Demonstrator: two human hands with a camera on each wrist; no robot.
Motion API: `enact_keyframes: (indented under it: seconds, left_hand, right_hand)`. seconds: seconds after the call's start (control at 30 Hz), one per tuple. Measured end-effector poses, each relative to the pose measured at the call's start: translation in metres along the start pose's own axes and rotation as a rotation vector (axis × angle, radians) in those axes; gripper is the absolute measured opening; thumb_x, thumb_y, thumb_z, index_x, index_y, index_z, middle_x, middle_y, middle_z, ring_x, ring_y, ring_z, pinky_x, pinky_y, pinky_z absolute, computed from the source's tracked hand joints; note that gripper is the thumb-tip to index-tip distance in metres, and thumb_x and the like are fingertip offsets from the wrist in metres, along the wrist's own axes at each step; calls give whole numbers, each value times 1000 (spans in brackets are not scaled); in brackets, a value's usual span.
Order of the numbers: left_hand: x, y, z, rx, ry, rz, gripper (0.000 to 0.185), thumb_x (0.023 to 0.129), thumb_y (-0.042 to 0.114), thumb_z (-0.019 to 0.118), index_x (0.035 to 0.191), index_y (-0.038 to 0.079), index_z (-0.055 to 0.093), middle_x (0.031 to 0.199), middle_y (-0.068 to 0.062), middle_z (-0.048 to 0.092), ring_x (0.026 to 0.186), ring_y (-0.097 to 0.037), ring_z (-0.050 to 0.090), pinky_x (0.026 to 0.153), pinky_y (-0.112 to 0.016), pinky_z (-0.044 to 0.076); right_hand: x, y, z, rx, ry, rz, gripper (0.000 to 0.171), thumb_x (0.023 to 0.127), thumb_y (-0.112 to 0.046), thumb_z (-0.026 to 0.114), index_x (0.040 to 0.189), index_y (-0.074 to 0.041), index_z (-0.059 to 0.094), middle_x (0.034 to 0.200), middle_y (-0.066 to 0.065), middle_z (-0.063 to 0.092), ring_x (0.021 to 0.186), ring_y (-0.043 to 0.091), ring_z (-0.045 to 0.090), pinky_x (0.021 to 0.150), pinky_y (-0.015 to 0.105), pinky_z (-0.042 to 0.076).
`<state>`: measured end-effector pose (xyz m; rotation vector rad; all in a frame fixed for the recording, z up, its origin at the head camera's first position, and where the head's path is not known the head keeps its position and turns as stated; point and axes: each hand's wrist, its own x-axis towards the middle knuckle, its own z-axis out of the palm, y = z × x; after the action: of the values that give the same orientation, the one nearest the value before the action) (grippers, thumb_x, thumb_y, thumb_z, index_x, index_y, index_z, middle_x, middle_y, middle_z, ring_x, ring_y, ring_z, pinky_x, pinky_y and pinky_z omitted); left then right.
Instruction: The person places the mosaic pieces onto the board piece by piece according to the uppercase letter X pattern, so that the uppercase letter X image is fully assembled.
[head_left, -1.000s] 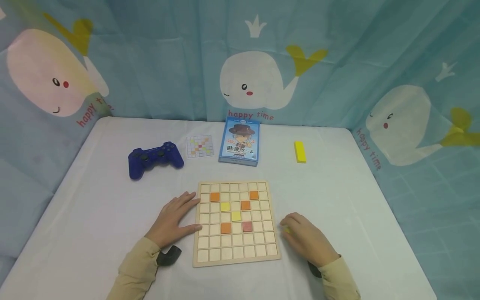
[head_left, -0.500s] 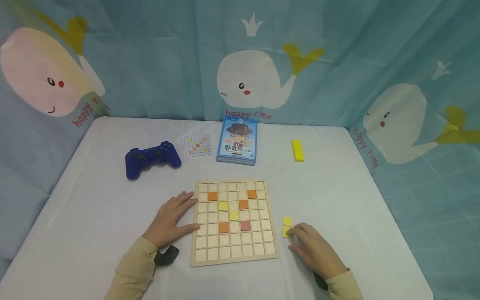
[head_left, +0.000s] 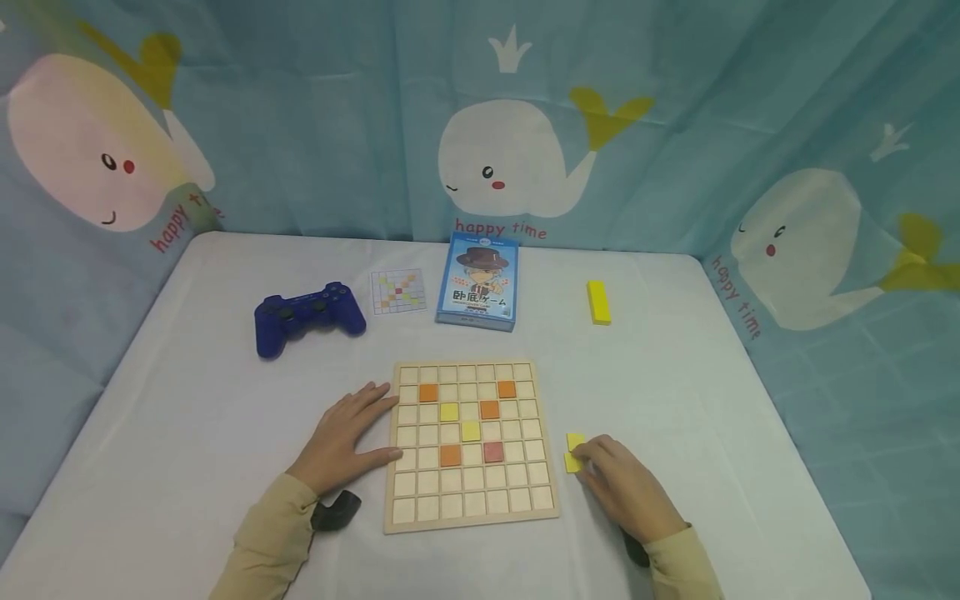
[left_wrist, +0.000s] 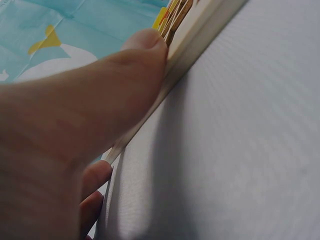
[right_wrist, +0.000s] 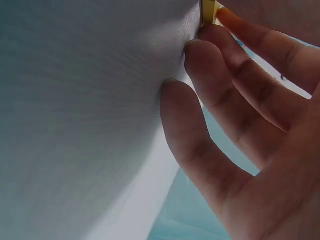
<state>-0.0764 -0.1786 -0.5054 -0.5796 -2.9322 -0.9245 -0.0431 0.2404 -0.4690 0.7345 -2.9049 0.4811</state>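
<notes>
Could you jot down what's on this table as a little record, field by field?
left hand: left hand lies flat, thumb against the wooden grid board's left edge
right hand: right hand fingertips touch the yellow tiles lying right of the board; a firm grip is not visible
tiles on board: three orange, two yellow, one reddish
far side: blue game controller, pattern card, blue card box, yellow block
surface: white table
backdrop: blue whale-print cloth
</notes>
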Motion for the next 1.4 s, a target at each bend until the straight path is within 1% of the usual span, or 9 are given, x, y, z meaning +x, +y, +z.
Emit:
enact_keyframes:
  seconds: [0.17, 0.27, 0.53, 0.87, 1.07, 1.23, 1.3, 1.4]
  left_hand:
    - [0, 0, 0, 0, 1, -1, 75, 79, 53, 71, 141, 15, 48, 151, -7, 39, 142, -32, 28, 118, -50, 18]
    - [0, 0, 0, 7, 6, 4, 75, 79, 53, 71, 140, 15, 48, 150, -8, 40, 142, -33, 29, 118, -51, 19]
    - [0, 0, 1, 10, 19, 13, 75, 79, 52, 71, 140, 15, 48, 150, -7, 40, 141, -32, 29, 117, -51, 20]
    - [0, 0, 0, 11, -21, -18, 76, 80, 54, 70, 142, 17, 47, 152, -6, 37, 143, -31, 27, 119, -50, 17]
    - [0, 0, -1, 9, -25, -19, 77, 80, 54, 70, 142, 16, 47, 152, -7, 37, 143, -31, 27, 119, -49, 17]
    - [0, 1, -2, 7, -27, -16, 77, 79, 54, 70, 142, 16, 47, 152, -7, 37, 143, -32, 27, 119, -50, 17]
    - [0, 1, -2, 8, -28, -15, 77, 79, 54, 70, 142, 16, 47, 152, -7, 37, 143, -32, 27, 119, -49, 17]
    - [0, 0, -2, 14, -25, -11, 77, 79, 54, 70, 142, 16, 47, 152, -7, 37, 143, -32, 27, 119, -49, 17]
  right_hand:
    - [7, 2, 1, 0, -23, 32, 35, 74, -7, 82, 104, -13, 65, 99, -7, 62, 87, 5, 61, 77, 22, 57]
    - [11, 2, 1, 12, -36, 44, 33, 76, -8, 81, 105, -13, 65, 100, -6, 62, 89, 6, 61, 79, 24, 57]
    - [18, 3, 0, 15, -61, 36, 32, 80, -12, 78, 109, -12, 64, 104, -6, 62, 90, 5, 59, 78, 26, 56]
    - [20, 5, 1, 43, -48, -38, 30, 80, -9, 78, 105, -11, 63, 105, -4, 61, 96, 8, 60, 83, 27, 56]
    - [23, 2, -1, 52, -39, -63, 30, 79, -8, 78, 103, -11, 61, 103, -4, 61, 94, 7, 60, 82, 26, 56]
    - [28, -6, -3, 81, -31, -85, 28, 78, -10, 79, 99, -12, 61, 102, -6, 60, 89, 4, 58, 78, 23, 55]
    - [32, -11, -4, 100, -39, -114, 26, 80, -10, 78, 100, -13, 61, 102, -7, 59, 89, 4, 57, 78, 23, 55]
    - [40, -21, -2, 94, -55, -173, 24, 81, -11, 76, 100, -13, 62, 102, -7, 58, 90, 4, 58, 79, 22, 55]
